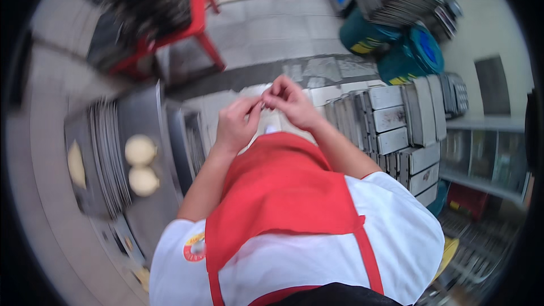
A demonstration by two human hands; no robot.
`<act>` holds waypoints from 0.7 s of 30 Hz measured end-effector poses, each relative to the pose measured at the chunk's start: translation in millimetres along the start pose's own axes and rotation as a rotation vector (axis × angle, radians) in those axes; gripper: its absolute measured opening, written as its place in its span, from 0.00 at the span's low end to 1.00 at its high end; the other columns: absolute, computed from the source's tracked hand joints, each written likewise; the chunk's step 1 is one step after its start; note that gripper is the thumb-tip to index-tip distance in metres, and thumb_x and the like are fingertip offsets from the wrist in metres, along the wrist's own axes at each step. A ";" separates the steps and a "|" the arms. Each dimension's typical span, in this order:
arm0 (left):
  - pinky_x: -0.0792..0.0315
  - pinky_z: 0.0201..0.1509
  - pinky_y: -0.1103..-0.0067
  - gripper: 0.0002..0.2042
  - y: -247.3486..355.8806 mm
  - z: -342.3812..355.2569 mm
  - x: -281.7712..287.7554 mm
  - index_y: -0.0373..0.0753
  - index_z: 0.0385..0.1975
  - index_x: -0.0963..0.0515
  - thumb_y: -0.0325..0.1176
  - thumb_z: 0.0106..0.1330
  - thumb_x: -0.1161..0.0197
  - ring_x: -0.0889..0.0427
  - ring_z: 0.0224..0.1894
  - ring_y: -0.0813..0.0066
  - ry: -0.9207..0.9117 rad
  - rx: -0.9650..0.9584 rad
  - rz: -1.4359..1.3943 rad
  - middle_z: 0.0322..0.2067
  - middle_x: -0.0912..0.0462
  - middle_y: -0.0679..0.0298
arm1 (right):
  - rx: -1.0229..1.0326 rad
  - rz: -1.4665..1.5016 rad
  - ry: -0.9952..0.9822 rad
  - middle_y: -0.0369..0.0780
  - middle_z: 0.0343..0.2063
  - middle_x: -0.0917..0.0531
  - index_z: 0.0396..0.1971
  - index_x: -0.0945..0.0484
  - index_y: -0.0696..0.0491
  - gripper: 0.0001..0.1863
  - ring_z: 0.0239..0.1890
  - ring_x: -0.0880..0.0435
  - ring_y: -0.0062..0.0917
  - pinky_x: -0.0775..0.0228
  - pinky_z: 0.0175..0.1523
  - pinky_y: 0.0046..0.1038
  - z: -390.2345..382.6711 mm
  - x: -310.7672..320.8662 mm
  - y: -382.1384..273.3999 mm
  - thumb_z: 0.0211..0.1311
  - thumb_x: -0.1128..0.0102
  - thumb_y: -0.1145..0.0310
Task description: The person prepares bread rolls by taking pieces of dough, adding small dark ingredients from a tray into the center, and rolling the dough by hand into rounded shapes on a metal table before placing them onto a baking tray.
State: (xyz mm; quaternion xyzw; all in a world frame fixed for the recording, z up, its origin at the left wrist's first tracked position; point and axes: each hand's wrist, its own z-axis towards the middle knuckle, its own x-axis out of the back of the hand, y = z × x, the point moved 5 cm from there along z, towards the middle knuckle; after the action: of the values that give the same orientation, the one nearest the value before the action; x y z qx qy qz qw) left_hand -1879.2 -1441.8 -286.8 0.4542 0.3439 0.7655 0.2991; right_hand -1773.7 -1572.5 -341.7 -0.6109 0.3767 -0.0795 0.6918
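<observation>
My left hand [239,123] and my right hand [291,103] meet in front of my red apron [289,184], above the tiled floor. The fingertips of both hands are pinched together and touch. Whatever lies between them, if anything, is too small to make out. To the left of my left forearm, two pale round dough pieces [141,165] rest on a metal table [148,215], apart from my hands.
Several thin trays [107,156] stand on edge on the left table. A red stool [198,25] bears dark stacked trays [150,3]. On the right are stacked metal pans [391,122], two teal bins [411,56] and a glass-fronted cabinet [481,153].
</observation>
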 end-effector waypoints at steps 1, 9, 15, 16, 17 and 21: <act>0.18 0.39 0.67 0.08 0.8 20.7 -16.4 0.36 0.46 0.13 0.24 0.71 0.34 0.10 0.36 0.54 -0.023 -0.116 0.089 0.35 0.11 0.52 | 0.060 -0.092 0.046 0.37 0.39 0.18 0.40 0.34 0.51 0.14 0.41 0.19 0.20 0.25 0.46 0.27 3.7 23.5 -7.7 0.74 0.33 0.75; 0.20 0.34 0.64 0.03 -28.9 155.3 -150.9 0.39 0.37 0.15 0.27 0.66 0.32 0.13 0.30 0.54 -0.377 -0.257 0.237 0.30 0.14 0.56 | -0.086 -0.710 0.293 0.44 0.32 0.15 0.40 0.33 0.57 0.09 0.36 0.12 0.29 0.21 0.41 0.32 37.4 161.0 -64.3 0.68 0.40 0.80; 0.22 0.32 0.60 0.02 -108.5 294.2 -230.5 0.38 0.29 0.20 0.28 0.61 0.35 0.15 0.29 0.50 -0.488 -0.360 0.219 0.27 0.17 0.54 | -0.176 -0.787 0.444 0.46 0.33 0.14 0.40 0.25 0.59 0.13 0.37 0.12 0.34 0.20 0.43 0.37 120.8 284.8 -90.0 0.62 0.32 0.70; 0.22 0.32 0.59 0.03 -124.5 325.8 -242.9 0.38 0.28 0.20 0.29 0.61 0.36 0.15 0.30 0.49 -0.489 -0.347 0.224 0.27 0.17 0.54 | -0.201 -0.825 0.522 0.46 0.34 0.13 0.40 0.24 0.60 0.14 0.38 0.12 0.36 0.20 0.44 0.38 130.9 318.7 -92.8 0.61 0.31 0.69; 0.22 0.33 0.58 0.04 -140.0 358.7 -255.4 0.38 0.27 0.21 0.30 0.61 0.37 0.14 0.31 0.48 -0.479 -0.323 0.232 0.27 0.17 0.53 | -0.240 -0.868 0.576 0.47 0.35 0.13 0.40 0.23 0.60 0.15 0.39 0.12 0.37 0.20 0.45 0.40 137.4 354.5 -93.7 0.59 0.30 0.67; 0.22 0.39 0.51 0.10 -197.9 481.6 -274.3 0.36 0.28 0.21 0.36 0.65 0.40 0.14 0.34 0.41 -0.353 0.011 0.242 0.29 0.14 0.47 | -0.475 -1.168 0.917 0.52 0.40 0.12 0.45 0.18 0.62 0.17 0.43 0.11 0.45 0.19 0.49 0.41 103.0 501.0 -85.8 0.56 0.35 0.70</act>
State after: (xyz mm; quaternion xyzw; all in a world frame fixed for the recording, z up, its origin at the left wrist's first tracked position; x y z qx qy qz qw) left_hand -1304.3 -1414.7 -410.2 0.6209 0.2333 0.7025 0.2579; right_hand -1327.5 -1798.0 -479.6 -0.7481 0.2492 -0.5930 0.1633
